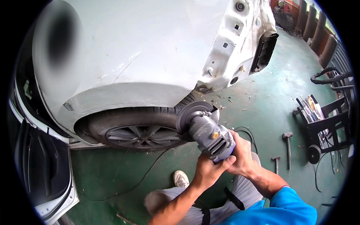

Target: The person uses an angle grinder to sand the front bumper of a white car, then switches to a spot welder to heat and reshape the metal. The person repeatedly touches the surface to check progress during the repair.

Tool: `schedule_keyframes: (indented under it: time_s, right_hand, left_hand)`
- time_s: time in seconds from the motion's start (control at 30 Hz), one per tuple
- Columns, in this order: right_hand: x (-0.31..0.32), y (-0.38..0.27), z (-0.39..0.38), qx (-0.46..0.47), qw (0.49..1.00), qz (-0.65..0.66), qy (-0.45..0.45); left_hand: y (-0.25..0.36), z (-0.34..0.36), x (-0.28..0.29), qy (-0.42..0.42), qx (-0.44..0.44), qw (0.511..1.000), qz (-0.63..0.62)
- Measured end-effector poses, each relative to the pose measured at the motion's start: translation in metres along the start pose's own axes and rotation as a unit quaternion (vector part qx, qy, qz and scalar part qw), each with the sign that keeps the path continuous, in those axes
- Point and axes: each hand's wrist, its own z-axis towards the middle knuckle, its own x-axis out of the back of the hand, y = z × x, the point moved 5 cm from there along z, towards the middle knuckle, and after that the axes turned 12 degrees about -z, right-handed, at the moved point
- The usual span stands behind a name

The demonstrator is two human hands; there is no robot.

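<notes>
Both my hands are wrapped around a grey angle grinder [213,135], held in front of my knees. My left hand [209,170] grips the near end of its body, thumb lying over the back. From the other side, my right hand [242,153] closes on the same body. The grinder's disc [187,114] points away from me, close to the rear tyre [112,117] and the lower rear edge of a white car's rear side panel [150,67]. Whether disc and car touch, I cannot tell. Scratches and a crease mark the panel above the wheel arch.
An open car door [41,165] stands at the left. A dark cable [144,176] crosses the green floor. On the right lie a hammer [287,150] and a smaller hammer [276,162], beside a black wheeled cart [330,127] holding tools. Gas cylinders [318,30] stand far right.
</notes>
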Motion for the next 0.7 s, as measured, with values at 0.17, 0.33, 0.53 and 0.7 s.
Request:
schedule_keyframes:
  time_s: [0.17, 0.33, 0.53, 0.7]
  right_hand:
    - [0.009, -0.022, 0.015, 0.011, 0.994, -0.112, 0.012]
    - [0.011, -0.026, 0.016, -0.014, 0.993, -0.119, -0.004]
    - [0.009, -0.026, 0.022, -0.04, 0.996, -0.074, -0.028]
    - [0.006, -0.029, 0.024, -0.034, 0.996, -0.063, -0.054]
  left_hand:
    - [0.014, 0.011, 0.005, 0.04, -0.092, 0.993, -0.064]
    - [0.009, 0.015, 0.007, 0.027, -0.081, 0.994, -0.07]
    - [0.026, 0.016, 0.009, 0.015, -0.111, 0.993, -0.044]
    - [0.03, 0.008, 0.011, 0.051, -0.099, 0.992, -0.06]
